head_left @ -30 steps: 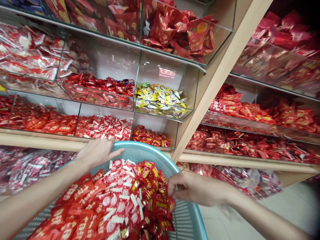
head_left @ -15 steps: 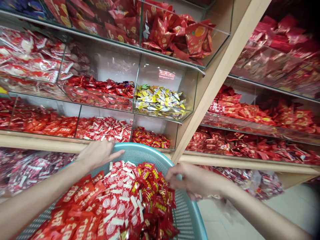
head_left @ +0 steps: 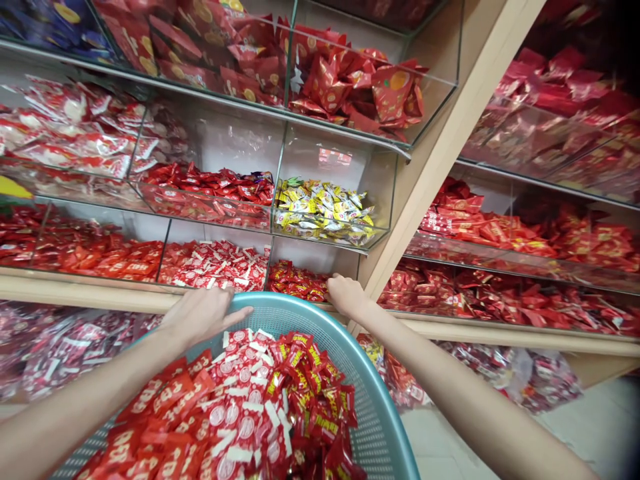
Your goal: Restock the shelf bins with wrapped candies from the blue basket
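Observation:
A teal plastic basket [head_left: 397,407] with perforated sides holds heaps of wrapped candies. Inside it lie orange-red packets [head_left: 165,413], red-and-white packets [head_left: 245,407] and red-and-yellow packets [head_left: 315,393]. My left hand [head_left: 203,313] is closed over the basket's far left rim, its thumb stretched over the inside. At the front right corner of the low bin of red-and-yellow candies [head_left: 300,283] is my right hand [head_left: 347,295], beyond the basket's far rim. Its fingers are curled, and their tips are hidden, so anything in them cannot be made out.
Glass-fronted bins of wrapped sweets rise above, among them yellow-and-white candies [head_left: 325,210] and large red packets [head_left: 360,87]. A slanting wooden post [head_left: 445,160] separates the two shelf sections. Below the wooden ledge [head_left: 85,293] lie clear bags of candies [head_left: 85,347].
My right hand has moved up and forward, from the basket's right rim to the red-and-yellow candy bin. My left hand stays at the basket rim. The view has shifted slightly.

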A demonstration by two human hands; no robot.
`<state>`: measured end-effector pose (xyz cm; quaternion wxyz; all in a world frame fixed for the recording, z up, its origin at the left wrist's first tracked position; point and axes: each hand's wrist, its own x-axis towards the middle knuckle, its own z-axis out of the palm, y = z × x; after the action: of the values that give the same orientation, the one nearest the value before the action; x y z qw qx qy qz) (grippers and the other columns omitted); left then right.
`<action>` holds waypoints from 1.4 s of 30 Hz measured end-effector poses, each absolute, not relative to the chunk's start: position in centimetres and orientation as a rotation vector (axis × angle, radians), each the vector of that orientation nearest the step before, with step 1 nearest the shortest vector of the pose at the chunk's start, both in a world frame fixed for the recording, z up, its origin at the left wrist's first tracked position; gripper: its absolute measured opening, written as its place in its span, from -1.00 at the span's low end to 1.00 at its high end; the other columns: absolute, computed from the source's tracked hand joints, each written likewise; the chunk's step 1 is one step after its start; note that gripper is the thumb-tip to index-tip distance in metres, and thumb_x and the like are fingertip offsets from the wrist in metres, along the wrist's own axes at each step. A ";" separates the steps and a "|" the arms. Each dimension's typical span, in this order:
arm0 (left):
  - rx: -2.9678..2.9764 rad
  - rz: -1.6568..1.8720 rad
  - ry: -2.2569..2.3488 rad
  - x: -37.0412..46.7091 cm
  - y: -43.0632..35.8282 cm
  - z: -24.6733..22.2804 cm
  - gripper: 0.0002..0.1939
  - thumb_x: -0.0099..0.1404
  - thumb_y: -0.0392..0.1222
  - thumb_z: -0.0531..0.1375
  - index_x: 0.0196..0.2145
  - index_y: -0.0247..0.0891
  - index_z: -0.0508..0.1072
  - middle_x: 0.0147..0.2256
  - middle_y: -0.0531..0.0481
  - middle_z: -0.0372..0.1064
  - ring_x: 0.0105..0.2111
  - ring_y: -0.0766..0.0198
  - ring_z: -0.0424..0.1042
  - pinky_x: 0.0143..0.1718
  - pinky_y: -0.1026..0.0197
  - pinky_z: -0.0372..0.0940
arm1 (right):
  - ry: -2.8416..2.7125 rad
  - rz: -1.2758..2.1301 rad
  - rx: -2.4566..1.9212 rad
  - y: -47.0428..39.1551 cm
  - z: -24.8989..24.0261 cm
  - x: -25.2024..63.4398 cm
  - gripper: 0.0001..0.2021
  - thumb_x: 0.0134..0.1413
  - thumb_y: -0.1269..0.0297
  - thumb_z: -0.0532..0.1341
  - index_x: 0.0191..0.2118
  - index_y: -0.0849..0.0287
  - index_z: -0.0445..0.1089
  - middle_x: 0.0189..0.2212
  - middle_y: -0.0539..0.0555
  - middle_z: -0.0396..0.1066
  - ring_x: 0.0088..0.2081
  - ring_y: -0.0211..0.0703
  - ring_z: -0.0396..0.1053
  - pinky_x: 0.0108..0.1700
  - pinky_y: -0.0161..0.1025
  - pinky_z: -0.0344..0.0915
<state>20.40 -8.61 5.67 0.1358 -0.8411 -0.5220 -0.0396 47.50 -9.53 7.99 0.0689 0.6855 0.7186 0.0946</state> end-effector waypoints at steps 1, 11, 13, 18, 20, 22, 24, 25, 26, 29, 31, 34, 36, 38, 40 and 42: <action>-2.436 -0.113 -1.513 20.4 -8.7 5.7 -0.32 0.25 0.28 -0.25 -0.27 -0.35 0.39 -0.45 -0.27 0.47 -0.42 -0.08 0.47 -0.47 0.08 0.23 | 2.147 0.278 2.071 -9.3 7.9 47.4 -0.74 0.18 0.44 0.02 -0.14 0.28 0.42 -0.15 0.31 0.42 -0.13 0.02 0.43 -0.22 -0.20 0.33; -2.422 -0.090 -1.489 20.5 -8.6 5.7 -0.34 0.26 0.28 -0.25 -0.28 -0.33 0.37 -0.45 -0.24 0.47 -0.42 -0.09 0.48 -0.47 0.07 0.24 | 2.127 0.222 2.085 -8.8 7.5 48.5 -0.72 0.13 0.51 0.02 -0.10 0.26 0.39 -0.10 0.28 0.40 -0.11 0.01 0.42 -0.24 -0.21 0.33; -2.421 -0.091 -1.485 20.4 -8.5 5.6 -0.34 0.26 0.28 -0.26 -0.29 -0.32 0.37 -0.46 -0.23 0.47 -0.43 -0.08 0.48 -0.48 0.08 0.23 | 2.145 0.209 2.078 -8.8 7.4 48.7 -0.72 0.12 0.52 0.03 -0.09 0.23 0.37 -0.10 0.25 0.41 -0.11 -0.01 0.42 -0.25 -0.23 0.31; -2.426 -0.104 -1.494 20.4 -8.4 5.5 -0.35 0.25 0.29 -0.25 -0.27 -0.31 0.37 -0.45 -0.22 0.47 -0.43 -0.05 0.48 -0.48 0.11 0.22 | 2.187 0.186 2.075 -8.6 7.2 49.2 -0.73 0.10 0.47 0.08 -0.07 0.25 0.33 -0.11 0.25 0.40 -0.10 -0.01 0.40 -0.25 -0.23 0.28; -2.422 -0.113 -1.499 20.4 -8.4 5.4 -0.33 0.25 0.30 -0.25 -0.26 -0.32 0.37 -0.45 -0.23 0.47 -0.43 -0.06 0.48 -0.49 0.10 0.21 | 2.209 0.180 2.071 -8.6 7.1 49.4 -0.74 0.10 0.47 0.08 -0.08 0.25 0.33 -0.11 0.24 0.40 -0.09 -0.02 0.38 -0.23 -0.24 0.27; -2.422 -0.117 -1.500 20.3 -8.5 5.4 -0.32 0.25 0.30 -0.25 -0.25 -0.33 0.37 -0.45 -0.23 0.47 -0.43 -0.07 0.47 -0.49 0.09 0.21 | 2.230 0.178 2.069 -8.6 7.1 49.6 -0.76 0.10 0.47 0.08 -0.11 0.24 0.35 -0.12 0.22 0.40 -0.08 -0.05 0.37 -0.20 -0.25 0.25; -2.425 -0.115 -1.503 20.3 -8.5 5.4 -0.32 0.25 0.29 -0.25 -0.26 -0.34 0.38 -0.45 -0.24 0.47 -0.43 -0.08 0.47 -0.49 0.09 0.21 | 2.251 0.190 2.075 -8.7 7.4 49.8 -0.78 0.11 0.46 0.07 -0.14 0.23 0.36 -0.13 0.22 0.38 -0.09 -0.05 0.36 -0.20 -0.24 0.24; -2.427 -0.116 -1.503 20.3 -8.5 5.4 -0.32 0.25 0.29 -0.25 -0.27 -0.34 0.38 -0.45 -0.24 0.47 -0.43 -0.07 0.47 -0.49 0.09 0.22 | 2.260 0.202 2.079 -8.8 7.7 49.9 -0.78 0.11 0.45 0.07 -0.13 0.22 0.35 -0.13 0.21 0.37 -0.10 -0.05 0.36 -0.20 -0.24 0.23; -2.429 -0.116 -1.503 20.2 -8.4 5.4 -0.32 0.25 0.28 -0.25 -0.28 -0.34 0.39 -0.45 -0.24 0.47 -0.43 -0.07 0.47 -0.49 0.09 0.22 | 2.277 0.215 2.082 -9.1 8.1 50.0 -0.78 0.11 0.44 0.07 -0.13 0.21 0.35 -0.12 0.20 0.36 -0.11 -0.06 0.36 -0.19 -0.24 0.22; -2.426 -0.108 -1.503 20.2 -8.3 5.3 -0.32 0.25 0.30 -0.25 -0.27 -0.33 0.39 -0.46 -0.22 0.46 -0.42 -0.09 0.48 -0.49 0.08 0.22 | 2.427 0.228 2.094 -10.6 9.9 50.3 -0.78 0.12 0.40 0.10 -0.11 0.18 0.35 -0.15 0.17 0.34 -0.14 -0.07 0.35 -0.16 -0.23 0.21; -2.423 -0.104 -1.505 20.3 -8.2 5.2 -0.31 0.24 0.31 -0.25 -0.27 -0.32 0.38 -0.47 -0.21 0.46 -0.42 -0.10 0.48 -0.50 0.07 0.22 | 2.636 0.128 2.075 -12.3 11.1 50.5 -0.80 0.12 0.38 0.13 -0.13 0.19 0.37 -0.18 0.15 0.36 -0.16 -0.09 0.34 -0.14 -0.22 0.21; -2.442 -0.119 -1.514 20.3 -8.1 5.2 -0.30 0.23 0.32 -0.25 -0.28 -0.33 0.40 -0.46 -0.22 0.46 -0.43 -0.10 0.47 -0.50 0.07 0.22 | 2.896 -0.276 1.883 -15.7 12.1 50.5 -0.84 0.12 0.32 0.16 -0.17 0.18 0.40 -0.23 0.09 0.39 -0.20 -0.16 0.34 -0.15 -0.23 0.22; -2.456 -0.130 -1.516 20.4 -8.1 5.3 -0.30 0.23 0.32 -0.24 -0.29 -0.34 0.41 -0.46 -0.24 0.46 -0.43 -0.10 0.47 -0.48 0.06 0.23 | 2.913 -0.550 1.718 -18.0 11.9 50.2 -0.84 0.11 0.28 0.18 -0.18 0.16 0.41 -0.24 0.05 0.41 -0.22 -0.19 0.34 -0.16 -0.25 0.23; -2.457 -0.131 -1.513 20.4 -8.2 5.3 -0.29 0.23 0.32 -0.23 -0.29 -0.34 0.42 -0.46 -0.25 0.46 -0.43 -0.11 0.47 -0.48 0.05 0.23 | 2.846 -0.700 1.618 -19.9 11.3 49.9 -0.84 0.10 0.30 0.18 -0.18 0.14 0.42 -0.24 0.03 0.43 -0.21 -0.20 0.35 -0.16 -0.26 0.23; -2.454 -0.126 -1.511 20.4 -8.3 5.4 -0.29 0.23 0.31 -0.24 -0.28 -0.35 0.42 -0.46 -0.25 0.46 -0.43 -0.13 0.48 -0.47 0.04 0.24 | 2.759 -0.738 1.558 -21.4 10.4 49.6 -0.83 0.07 0.38 0.19 -0.19 0.13 0.43 -0.26 0.03 0.44 -0.21 -0.20 0.35 -0.19 -0.27 0.24; -2.449 -0.118 -1.517 20.5 -8.3 5.5 -0.29 0.23 0.31 -0.24 -0.28 -0.35 0.41 -0.46 -0.25 0.47 -0.42 -0.13 0.48 -0.47 0.04 0.24 | 2.708 -0.668 1.561 -22.3 9.6 49.3 -0.84 -0.01 0.43 0.22 -0.27 0.11 0.46 -0.33 -0.01 0.46 -0.28 -0.22 0.37 -0.29 -0.32 0.24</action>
<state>20.47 -8.33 5.48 0.1288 -0.8424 -0.5217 -0.0407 49.34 -22.35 9.58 -0.0273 0.4882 0.8469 -0.2091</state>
